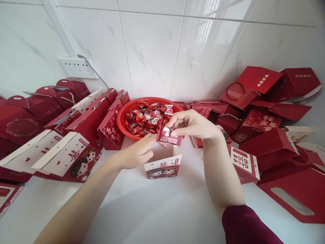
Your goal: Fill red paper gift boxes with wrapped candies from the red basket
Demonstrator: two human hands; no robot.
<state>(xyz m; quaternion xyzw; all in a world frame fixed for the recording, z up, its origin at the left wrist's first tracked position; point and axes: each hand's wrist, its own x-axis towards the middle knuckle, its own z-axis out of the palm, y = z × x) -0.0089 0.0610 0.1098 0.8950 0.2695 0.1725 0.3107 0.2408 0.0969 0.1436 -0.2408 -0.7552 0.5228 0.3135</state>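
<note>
My right hand (188, 125) pinches a red wrapped candy (169, 137) between thumb and fingers, just above a small open box. This white-and-red box (163, 169) stands upright on the table, with two cartoon figures and red lettering on its front. At the box's upper left edge, my left hand (139, 152) is closed with its thumb beside the rim; its fingertips are partly hidden behind the candy and the rim. Behind both hands sits a red plastic basket (120, 123) holding many candies (149, 118) in shiny red wrappers. Most of the box's inside is hidden.
Rows of red and white gift boxes (63, 156) stand to the left. On the right, red boxes (274, 142) lie heaped at varied angles. A white table (152, 210) meets a tiled wall (149, 51), which carries a socket strip (77, 67) with a cable.
</note>
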